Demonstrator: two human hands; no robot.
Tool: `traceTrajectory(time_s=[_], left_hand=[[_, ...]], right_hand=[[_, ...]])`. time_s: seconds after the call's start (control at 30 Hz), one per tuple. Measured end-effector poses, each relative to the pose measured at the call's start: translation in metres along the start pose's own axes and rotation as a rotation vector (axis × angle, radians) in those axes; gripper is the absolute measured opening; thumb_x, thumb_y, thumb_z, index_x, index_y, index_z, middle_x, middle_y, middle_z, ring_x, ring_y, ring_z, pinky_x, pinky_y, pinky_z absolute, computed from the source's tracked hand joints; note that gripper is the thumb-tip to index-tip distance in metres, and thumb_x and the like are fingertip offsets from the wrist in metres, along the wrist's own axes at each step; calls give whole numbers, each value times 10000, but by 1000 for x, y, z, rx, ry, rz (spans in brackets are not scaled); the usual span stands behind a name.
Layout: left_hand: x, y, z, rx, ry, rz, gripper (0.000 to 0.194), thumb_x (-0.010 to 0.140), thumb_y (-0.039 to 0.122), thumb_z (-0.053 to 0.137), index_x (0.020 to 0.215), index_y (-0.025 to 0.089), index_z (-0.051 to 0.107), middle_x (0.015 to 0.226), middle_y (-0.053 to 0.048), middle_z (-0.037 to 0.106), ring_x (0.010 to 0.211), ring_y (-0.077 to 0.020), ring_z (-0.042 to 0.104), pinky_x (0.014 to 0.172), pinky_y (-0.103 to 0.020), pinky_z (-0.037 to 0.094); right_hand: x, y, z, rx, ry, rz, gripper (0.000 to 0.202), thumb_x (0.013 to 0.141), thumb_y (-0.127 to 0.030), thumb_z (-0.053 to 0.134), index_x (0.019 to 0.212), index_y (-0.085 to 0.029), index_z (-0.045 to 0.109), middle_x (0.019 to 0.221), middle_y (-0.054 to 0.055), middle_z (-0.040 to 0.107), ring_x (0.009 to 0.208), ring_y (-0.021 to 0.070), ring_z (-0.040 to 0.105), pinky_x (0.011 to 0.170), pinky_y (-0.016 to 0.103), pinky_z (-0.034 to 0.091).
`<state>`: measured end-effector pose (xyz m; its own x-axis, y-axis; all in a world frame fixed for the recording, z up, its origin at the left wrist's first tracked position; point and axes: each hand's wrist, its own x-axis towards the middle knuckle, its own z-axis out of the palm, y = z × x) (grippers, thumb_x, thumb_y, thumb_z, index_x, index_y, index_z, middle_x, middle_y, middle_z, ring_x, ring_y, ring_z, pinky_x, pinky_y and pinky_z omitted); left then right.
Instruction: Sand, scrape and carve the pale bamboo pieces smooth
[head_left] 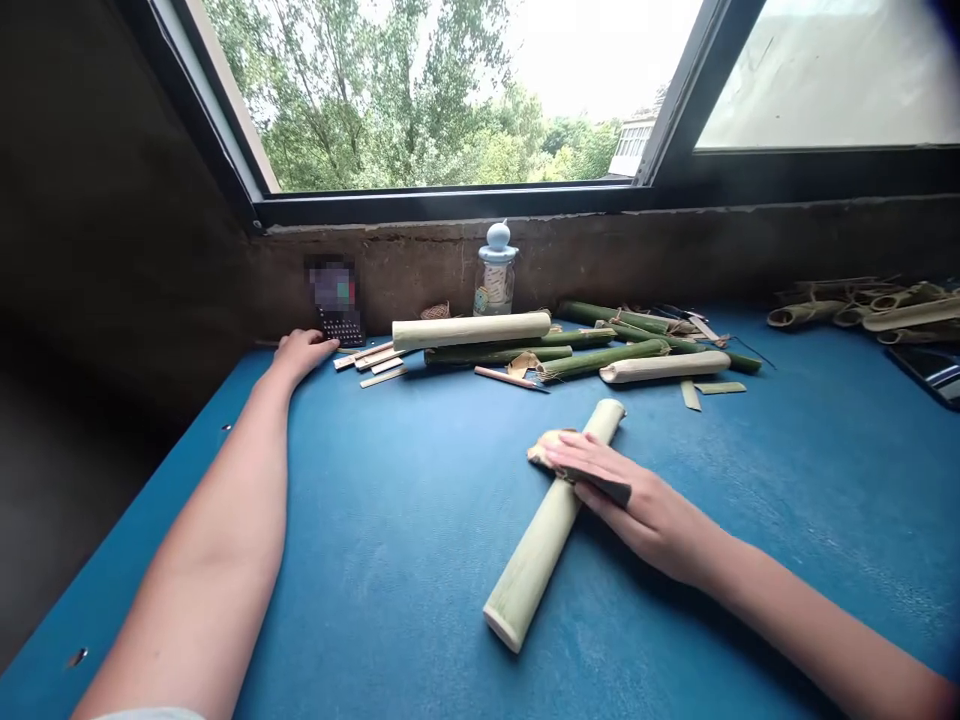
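Note:
A pale, peeled bamboo tube lies slantwise on the blue table, its near end pointing down and left. Across its upper part rests my right hand, fingers pressed down over a folded piece of sandpaper. The sandpaper's dark side shows between thumb and fingers, and its tan, worn end juts out left of the tube. My left hand lies at the table's far left, fingers stretched out to the foot of a dark phone-like device leaning on the wall. It appears to hold nothing.
Along the back lie a thick pale bamboo piece, green bamboo tubes, a shorter pale piece, thin slips and a pencil. Behind them stands a blue-lidded jar. More bamboo and a black device lie right.

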<state>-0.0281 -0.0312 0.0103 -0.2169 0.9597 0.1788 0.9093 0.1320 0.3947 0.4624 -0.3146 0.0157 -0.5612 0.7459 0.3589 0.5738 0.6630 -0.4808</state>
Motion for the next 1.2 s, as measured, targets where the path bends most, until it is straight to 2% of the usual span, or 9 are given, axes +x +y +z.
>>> traceTrajectory(time_s=[0.07,0.17,0.23,0.4,0.5,0.63,0.87,1.07,1.2], left_hand=[[1,-1,0,-53,16,19,591,741,544,602,1160,143,715,1317,-178,626,1273,-432,494,1074,-474,395],[2,0,1,-164,58,26,511,722,489,621,1086,147,731,1211,-154,688,1177,-386,573,1023,-431,440],[3,3,2,-258,95,16,523,745,477,581,1122,140,715,1176,-132,705,1073,-330,628,945,-390,488],[7,10,5,-451,107,-2,572,739,472,557,1157,103,686,1145,-123,715,877,-250,665,770,-338,536],[8,12,8,-503,70,11,502,685,464,638,1038,114,710,1074,-118,735,910,-267,669,791,-344,538],[8,12,12,-526,65,12,468,658,443,701,1008,132,703,1036,-110,745,969,-287,678,902,-378,528],[8,14,13,-516,83,-6,386,654,413,722,940,155,694,1037,-110,744,1051,-331,664,959,-412,512],[10,12,13,-520,68,-9,355,606,339,709,909,156,684,1019,-97,742,1022,-311,668,960,-396,504],[10,11,12,-508,59,-6,387,616,369,699,935,152,688,1040,-107,737,1039,-325,660,962,-415,500]], right_hand=[[-1,-6,0,-6,-6,-9,489,1043,-241,437,1530,-291,443,1530,26,503,1486,226,368,1257,490,260],[-4,-27,2,68,-211,-204,580,1025,-237,477,1587,-245,333,1549,60,472,1480,218,375,1260,439,257],[-4,-29,1,123,-270,-260,567,1028,-225,469,1581,-241,345,1538,67,489,1466,199,401,1259,419,258],[-3,1,-1,72,-59,8,465,1048,-224,430,1507,-276,474,1524,45,518,1494,211,355,1265,497,212],[-5,-1,1,58,-100,-43,496,1045,-218,431,1539,-255,422,1559,52,470,1515,208,309,1274,484,187],[-5,-4,-2,140,-199,-169,483,1043,-192,426,1518,-276,449,1543,31,496,1481,173,378,1275,424,215],[-1,28,-7,18,43,112,431,1045,-302,445,1463,-258,540,1532,57,508,1500,258,342,1256,522,241],[-4,4,0,71,-190,-148,507,1045,-218,426,1548,-280,408,1563,20,467,1501,190,340,1278,439,213],[-2,24,-9,9,-1,69,447,1052,-278,429,1493,-293,496,1545,26,491,1502,224,339,1264,501,231]])
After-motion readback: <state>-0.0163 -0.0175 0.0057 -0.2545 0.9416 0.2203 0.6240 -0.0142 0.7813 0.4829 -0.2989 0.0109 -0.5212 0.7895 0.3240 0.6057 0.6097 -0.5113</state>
